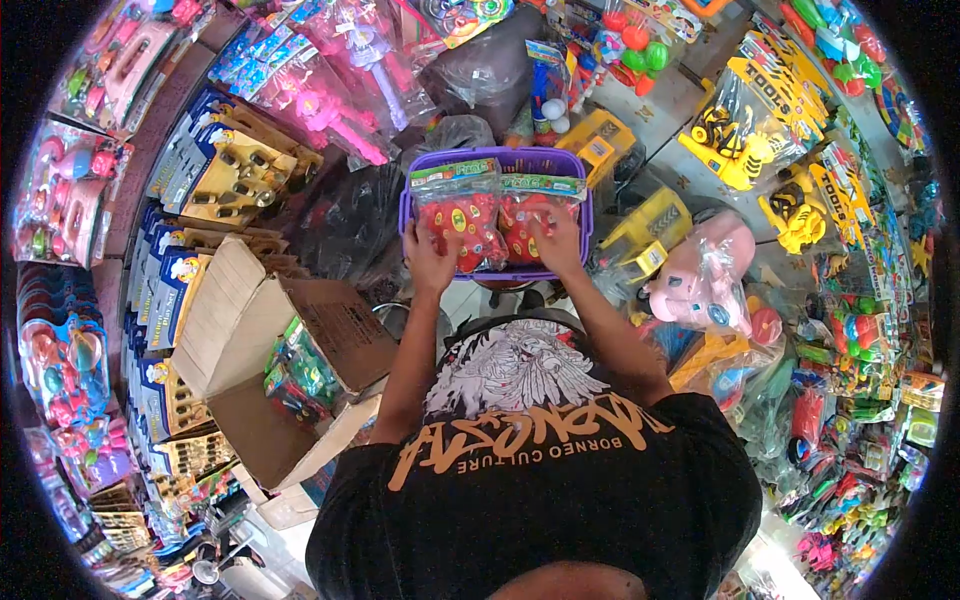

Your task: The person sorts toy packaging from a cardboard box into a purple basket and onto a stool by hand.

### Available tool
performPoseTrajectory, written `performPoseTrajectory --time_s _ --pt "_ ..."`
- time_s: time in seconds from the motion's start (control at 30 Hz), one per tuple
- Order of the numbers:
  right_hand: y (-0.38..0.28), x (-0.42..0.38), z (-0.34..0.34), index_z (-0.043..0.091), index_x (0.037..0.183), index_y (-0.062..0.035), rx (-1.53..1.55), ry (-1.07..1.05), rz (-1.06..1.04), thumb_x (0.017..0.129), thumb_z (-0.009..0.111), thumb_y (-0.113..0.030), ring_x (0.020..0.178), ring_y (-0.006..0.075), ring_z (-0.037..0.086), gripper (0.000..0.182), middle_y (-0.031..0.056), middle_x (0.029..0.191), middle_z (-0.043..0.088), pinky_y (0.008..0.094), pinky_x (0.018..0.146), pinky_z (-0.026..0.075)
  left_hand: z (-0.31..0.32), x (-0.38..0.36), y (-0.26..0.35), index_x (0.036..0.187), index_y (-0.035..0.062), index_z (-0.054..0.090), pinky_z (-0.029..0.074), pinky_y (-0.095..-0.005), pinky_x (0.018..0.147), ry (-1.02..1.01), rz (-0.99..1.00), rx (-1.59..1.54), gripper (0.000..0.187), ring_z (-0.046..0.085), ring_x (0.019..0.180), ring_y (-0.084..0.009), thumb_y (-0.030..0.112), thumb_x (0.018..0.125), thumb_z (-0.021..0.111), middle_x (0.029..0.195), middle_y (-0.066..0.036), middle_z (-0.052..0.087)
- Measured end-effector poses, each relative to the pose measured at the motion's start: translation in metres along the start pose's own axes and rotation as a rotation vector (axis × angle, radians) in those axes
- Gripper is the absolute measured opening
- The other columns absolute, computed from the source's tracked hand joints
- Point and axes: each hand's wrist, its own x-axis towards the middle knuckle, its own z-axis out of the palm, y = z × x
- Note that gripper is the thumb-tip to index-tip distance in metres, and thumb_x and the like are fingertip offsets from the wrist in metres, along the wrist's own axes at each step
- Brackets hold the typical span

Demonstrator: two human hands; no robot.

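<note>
Head view shows the left hand (pixel 430 262) and right hand (pixel 557 243) each with bent fingers against a red packet (pixel 458 225) within the purple basket (pixel 408 200), whose rim surrounds both packets; yellow packaged toys (pixel 640 235) crowd beyond the right hand; the open carton (pixel 330 330) sits nearer the body, beside the left forearm; whether either grip is clenched, I cannot tell.

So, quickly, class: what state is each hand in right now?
Left hand: on the left red packet; whether it grips can't be told.
Right hand: on the right red packet; grip equally unclear.
</note>
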Motion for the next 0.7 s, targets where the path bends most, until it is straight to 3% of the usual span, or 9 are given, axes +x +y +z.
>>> performPoseTrajectory --time_s 0.07,0.1,0.13,0.23,0.37,0.43,0.57,0.7 --pt "0.0 0.0 -0.012 0.06 0.106 -0.006 -0.439 0.277 -0.344 0.073 0.07 -0.031 0.118 0.0315 0.044 0.043 0.0179 0.124 0.05 0.0409 0.095 0.035 0.001 -0.003 0.014 0.129 0.0075 0.039 0.035 -0.0504 0.095 -0.037 0.09 0.116 0.076 0.036 0.12 -0.0418 0.04 0.069 0.072 0.134 -0.023 0.03" --pt "0.008 0.0 -0.015 0.056 0.114 -0.011 -0.521 0.249 -0.325 0.069 0.073 -0.031 0.127 0.0351 0.031 0.052 0.0173 0.136 0.035 0.0453 0.1 0.029 0.006 -0.004 0.014 0.13 0.0094 0.038 0.033 -0.0521 0.096 -0.1 0.09 0.133 0.08 0.033 0.122 -0.0414 0.041 0.066 0.074 0.136 -0.022 0.028" --pt "0.016 -0.001 -0.016 0.056 0.114 -0.011 -0.525 0.253 -0.32 0.069 0.073 -0.031 0.127 0.0351 0.031 0.052 0.0173 0.136 0.035 0.0453 0.1 0.029 0.01 -0.006 0.012 0.131 0.0113 0.038 0.031 -0.0539 0.098 -0.163 0.089 0.15 0.083 0.031 0.124 -0.041 0.042 0.063 0.075 0.137 -0.022 0.026" --pt "0.046 -0.002 -0.02 0.037 0.133 -0.0169 -0.755 0.149 -0.291 0.065 0.075 -0.036 0.13 0.0384 0.023 0.08 0.0199 0.142 0.023 0.053 0.102 0.024 0.02 0.003 0.0 0.132 0.0135 0.038 0.028 -0.0565 0.098 -0.135 0.188 -0.047 0.084 0.028 0.127 -0.0395 0.04 0.063 0.076 0.138 -0.022 0.024" --pt "0.066 -0.005 -0.036 0.036 0.134 -0.0169 -0.732 0.123 -0.312 0.063 0.076 -0.035 0.13 0.0382 0.023 0.084 0.0198 0.142 0.023 0.0513 0.103 0.024 0.016 0.013 -0.005 0.132 0.0149 0.038 0.026 -0.055 0.101 -0.177 0.192 0.043 0.083 0.025 0.129 -0.0391 0.037 0.062 0.077 0.14 -0.021 0.022" --pt "0.068 -0.004 -0.042 0.035 0.135 -0.0172 -0.659 0.082 -0.358 0.061 0.077 -0.033 0.13 0.0375 0.024 0.086 0.0185 0.142 0.024 0.0485 0.103 0.025 0.016 0.014 -0.009 0.132 0.0174 0.038 0.024 -0.0569 0.101 -0.209 0.249 0.047 0.082 0.024 0.13 -0.0396 0.035 0.062 0.078 0.142 -0.017 0.021" --pt "0.064 -0.007 -0.04 0.036 0.134 -0.0176 -0.698 0.055 -0.332 0.061 0.077 -0.031 0.13 0.0369 0.025 0.085 0.0181 0.141 0.025 0.0458 0.104 0.025 0.02 0.01 -0.027 0.132 0.0191 0.037 0.023 -0.0623 0.099 -0.296 0.173 0.064 0.082 0.022 0.131 -0.0396 0.037 0.063 0.077 0.144 -0.013 0.021" --pt "0.058 -0.008 -0.033 0.035 0.134 -0.0193 -0.726 0.055 -0.281 0.061 0.077 -0.029 0.131 0.0357 0.023 0.085 0.0166 0.143 0.023 0.0473 0.105 0.022 0.019 0.0 -0.029 0.132 0.0186 0.038 0.024 -0.0589 0.101 -0.248 0.157 0.048 0.082 0.024 0.13 -0.0409 0.037 0.063 0.077 0.144 -0.014 0.023"
